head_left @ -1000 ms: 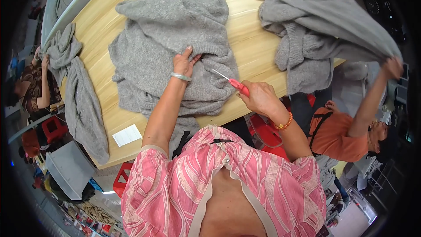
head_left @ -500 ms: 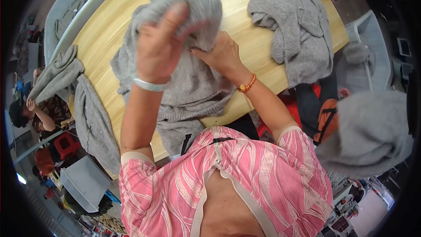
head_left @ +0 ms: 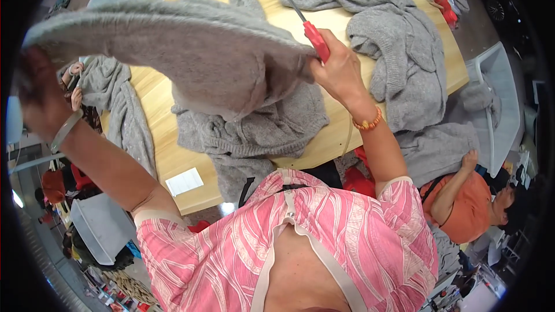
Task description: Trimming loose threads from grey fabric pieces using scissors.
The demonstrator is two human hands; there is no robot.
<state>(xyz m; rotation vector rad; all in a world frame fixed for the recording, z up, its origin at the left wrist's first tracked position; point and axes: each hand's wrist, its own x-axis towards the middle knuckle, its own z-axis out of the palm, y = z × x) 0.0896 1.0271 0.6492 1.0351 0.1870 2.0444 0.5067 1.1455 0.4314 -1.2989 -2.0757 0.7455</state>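
Note:
A fuzzy grey knitted garment (head_left: 202,58) is stretched across the space above the table between my two hands. My left hand (head_left: 43,95), dark and near the picture's rim, is closed on its far-left end; the fingertips are partly hidden. My right hand (head_left: 341,72) pinches the garment's other end and also grips a red-handled tool (head_left: 316,41) with a long, thin metal blade pointing up and left. Whether that tool is a pair of scissors or something else I cannot tell. Beneath lies more grey ribbed knitwear (head_left: 260,130), overhanging the table's near edge.
Grey sweaters (head_left: 399,52) lie heaped on the right of the wooden table (head_left: 324,150). A white paper (head_left: 184,181) rests near its front edge. At right, a co-worker in orange (head_left: 462,211) handles grey knitwear beside a pale bin (head_left: 491,98). Another person's hands (head_left: 76,95) hold a garment at left.
My left hand has swung far left, drawing the bunched garment out long. The red-handled tool now shows in my right hand. The left-side garment has shifted, uncovering the paper; the co-worker's raised garment is lowered.

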